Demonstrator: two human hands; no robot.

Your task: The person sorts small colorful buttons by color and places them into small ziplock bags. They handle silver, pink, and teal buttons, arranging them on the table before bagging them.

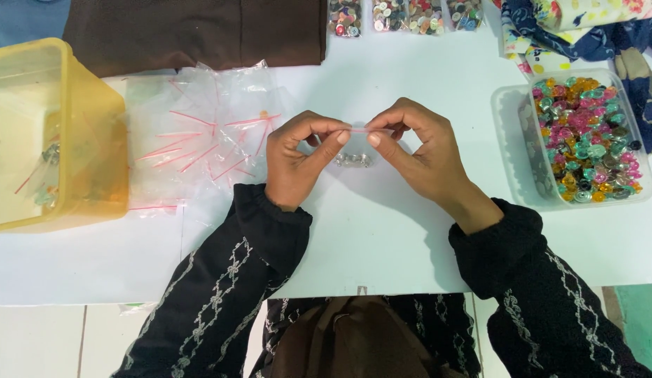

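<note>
Above the middle of the white desk [382, 238], the left hand [298, 164] and the right hand [420, 154] meet, thumbs and forefingers pinched narrow on the top edge of a small clear bag [354, 143]. Each hand grips one end of the bag's mouth, and the bag hangs between them just over the desk. Silvery beads [352, 159] sit in the bottom of the bag, showing in the gap between the two hands. The other fingers of both hands curl loosely inward. Both arms wear black sleeves [228, 294] with a pale chain pattern.

Left of the hands, a loose pile of clear bags with red strips [200, 140] lies flat on the desk, near the left hand but not touching it. Further left stands a yellow tub [95, 126], see-through, with a few small things inside that are too blurred to tell. Right of the hands, well apart from them, a clear tray [508, 112] holds a heap of pink, green and gold gems [588, 136]. Along the far edge lie a brown cloth [200, 31], four small boxes of mixed buttons [403, 15], and a flowered cloth [585, 28] in the right corner, beside the tray.
</note>
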